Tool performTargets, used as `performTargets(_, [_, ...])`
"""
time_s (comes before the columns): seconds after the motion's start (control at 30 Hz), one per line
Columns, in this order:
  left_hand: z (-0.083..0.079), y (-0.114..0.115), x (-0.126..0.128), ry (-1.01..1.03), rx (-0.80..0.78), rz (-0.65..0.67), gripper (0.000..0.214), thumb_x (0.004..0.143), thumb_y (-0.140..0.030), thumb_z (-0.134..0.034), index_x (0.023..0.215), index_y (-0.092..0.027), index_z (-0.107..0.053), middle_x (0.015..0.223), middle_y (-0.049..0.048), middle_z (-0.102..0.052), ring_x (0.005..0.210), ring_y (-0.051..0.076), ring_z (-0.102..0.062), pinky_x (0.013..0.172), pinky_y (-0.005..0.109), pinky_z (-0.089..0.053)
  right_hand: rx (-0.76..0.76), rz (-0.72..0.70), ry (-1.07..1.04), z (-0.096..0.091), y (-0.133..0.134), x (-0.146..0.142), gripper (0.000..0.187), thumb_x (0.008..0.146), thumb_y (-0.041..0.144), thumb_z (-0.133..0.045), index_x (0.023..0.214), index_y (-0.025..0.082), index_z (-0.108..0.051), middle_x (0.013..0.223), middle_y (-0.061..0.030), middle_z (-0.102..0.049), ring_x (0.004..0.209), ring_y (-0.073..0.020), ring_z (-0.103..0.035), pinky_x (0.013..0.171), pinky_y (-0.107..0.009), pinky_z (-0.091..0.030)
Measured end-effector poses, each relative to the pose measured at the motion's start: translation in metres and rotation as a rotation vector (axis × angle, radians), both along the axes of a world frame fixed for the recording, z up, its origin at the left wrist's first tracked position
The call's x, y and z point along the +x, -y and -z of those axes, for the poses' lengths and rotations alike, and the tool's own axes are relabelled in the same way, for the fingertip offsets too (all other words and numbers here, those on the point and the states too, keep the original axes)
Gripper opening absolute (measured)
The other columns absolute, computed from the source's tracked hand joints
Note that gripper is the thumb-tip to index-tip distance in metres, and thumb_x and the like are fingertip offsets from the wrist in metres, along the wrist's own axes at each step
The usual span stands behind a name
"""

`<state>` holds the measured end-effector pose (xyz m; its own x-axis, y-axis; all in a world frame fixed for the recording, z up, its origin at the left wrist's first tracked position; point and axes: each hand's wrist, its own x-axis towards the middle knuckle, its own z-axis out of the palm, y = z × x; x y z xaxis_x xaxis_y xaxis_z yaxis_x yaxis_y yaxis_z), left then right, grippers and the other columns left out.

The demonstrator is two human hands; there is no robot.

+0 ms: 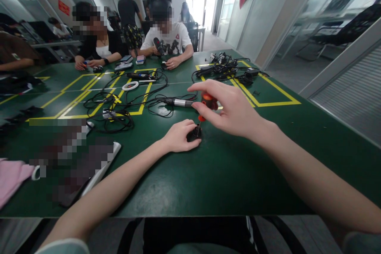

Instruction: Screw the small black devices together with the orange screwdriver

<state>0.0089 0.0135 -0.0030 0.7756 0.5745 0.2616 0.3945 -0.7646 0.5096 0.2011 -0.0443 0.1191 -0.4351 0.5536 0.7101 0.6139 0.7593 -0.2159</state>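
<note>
My left hand (181,137) rests on the green table, its thumb and fingers closed around the sides of a small round black part (193,135). Above it is my right hand (229,105), holding a screwdriver (209,101) with an orange and dark handle. The index finger and thumb reach past the handle, and the other fingers are mostly hidden. The screwdriver's shaft points down to the black part; whether its tip sits in a screw I cannot tell.
Behind my hands lies a silver and black electric screwdriver (180,103) with its cable. Tangled black cables (119,121) spread to the left, and another heap (226,69) lies at the back right. Two blurred-out phones (101,170) and pink cloth (13,178) are at left. Co-workers sit opposite.
</note>
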Motion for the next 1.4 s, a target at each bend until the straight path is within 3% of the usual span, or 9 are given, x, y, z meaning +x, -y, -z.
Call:
performTargets(0.13, [-0.0016, 0.0014, 0.0008, -0.036, 0.057, -0.019, 0.019, 0.087, -0.035, -0.069, 0.097, -0.020, -0.072, 0.102, 0.0096, -0.070, 0.099, 0.027, -0.067, 0.089, 0.038, -0.056, -0.029, -0.010, 0.026, -0.0003, 0.0002, 0.0009, 0.028, 0.097, 0.012, -0.044, 0.111, 0.017, -0.067, 0.101, -0.0058, -0.072, 0.080, -0.0172, -0.063, 0.075, -0.031, -0.048])
performTargets(0.3, [-0.0024, 0.0012, 0.0010, -0.057, 0.087, -0.015, 0.021, 0.089, -0.036, -0.065, 0.098, -0.019, -0.072, 0.097, 0.0089, -0.069, 0.092, 0.026, -0.066, 0.083, 0.038, -0.055, 0.007, 0.112, 0.110, -0.0014, -0.0007, 0.0034, 0.022, 0.107, 0.032, -0.050, 0.108, 0.019, -0.068, 0.095, -0.0049, -0.073, 0.073, -0.0168, -0.061, 0.068, -0.031, -0.041])
performTargets(0.6, [-0.0042, 0.0016, 0.0011, -0.070, 0.066, -0.021, 0.020, 0.090, -0.038, -0.064, 0.089, -0.018, -0.069, 0.096, 0.0092, -0.069, 0.088, 0.025, -0.066, 0.080, 0.037, -0.054, -0.159, -0.042, -0.024, -0.0023, 0.0027, 0.0017, 0.025, 0.094, 0.016, -0.050, 0.118, 0.020, -0.057, 0.086, 0.0005, -0.063, 0.071, -0.0149, -0.058, 0.070, -0.029, -0.045])
performTargets(0.7, [-0.0040, 0.0015, 0.0011, -0.051, 0.053, -0.018, 0.016, 0.089, -0.035, -0.066, 0.089, -0.019, -0.069, 0.096, 0.0087, -0.070, 0.091, 0.026, -0.067, 0.083, 0.037, -0.055, -0.111, 0.072, 0.025, -0.0025, 0.0030, 0.0024, 0.007, 0.097, 0.027, -0.055, 0.099, 0.022, -0.059, 0.080, 0.0004, -0.062, 0.066, -0.0153, -0.054, 0.065, -0.029, -0.038])
performTargets(0.83, [-0.0041, 0.0015, 0.0006, -0.042, 0.050, -0.011, 0.017, 0.088, -0.034, -0.066, 0.094, -0.019, -0.071, 0.096, 0.0082, -0.069, 0.090, 0.025, -0.067, 0.082, 0.036, -0.055, -0.076, 0.169, 0.061, -0.0031, 0.0017, 0.0046, 0.023, 0.100, 0.044, -0.062, 0.093, 0.023, -0.059, 0.065, 0.0037, -0.055, 0.055, -0.0139, -0.047, 0.059, -0.029, -0.028])
performTargets(1.03, [-0.0020, 0.0006, 0.0004, -0.049, 0.090, -0.002, 0.018, 0.090, -0.037, -0.064, 0.091, -0.019, -0.069, 0.098, 0.0086, -0.071, 0.089, 0.024, -0.067, 0.080, 0.036, -0.054, -0.108, 0.107, 0.040, -0.0064, 0.0039, 0.0028, 0.009, 0.088, 0.020, -0.056, 0.096, 0.022, -0.056, 0.077, 0.0008, -0.062, 0.061, -0.0140, -0.051, 0.063, -0.028, -0.035])
performTargets(1.1, [-0.0004, 0.0000, 0.0003, -0.041, 0.103, -0.001, 0.018, 0.090, -0.037, -0.064, 0.090, -0.020, -0.068, 0.098, 0.0083, -0.071, 0.090, 0.025, -0.068, 0.080, 0.036, -0.055, -0.116, 0.136, 0.055, -0.0073, 0.0052, 0.0016, 0.004, 0.089, 0.024, -0.053, 0.090, 0.022, -0.056, 0.075, -0.0002, -0.063, 0.063, -0.0153, -0.053, 0.064, -0.028, -0.034])
performTargets(1.23, [0.0019, -0.0008, 0.0000, -0.020, 0.104, -0.001, 0.016, 0.089, -0.035, -0.065, 0.094, -0.021, -0.070, 0.096, 0.0064, -0.069, 0.089, 0.023, -0.068, 0.081, 0.035, -0.056, -0.147, 0.238, 0.104, -0.0089, 0.0068, 0.0006, 0.023, 0.097, 0.042, -0.054, 0.086, 0.022, -0.057, 0.067, 0.0000, -0.062, 0.058, -0.0161, -0.053, 0.061, -0.029, -0.028])
performTargets(1.4, [0.0015, -0.0007, 0.0005, -0.049, 0.138, -0.007, 0.021, 0.091, -0.039, -0.063, 0.088, -0.019, -0.068, 0.090, 0.0070, -0.068, 0.084, 0.023, -0.066, 0.075, 0.034, -0.054, -0.148, 0.162, 0.080, -0.0093, 0.0082, -0.0003, 0.012, 0.085, 0.025, -0.053, 0.095, 0.021, -0.058, 0.074, -0.0005, -0.064, 0.059, -0.0150, -0.050, 0.062, -0.028, -0.032])
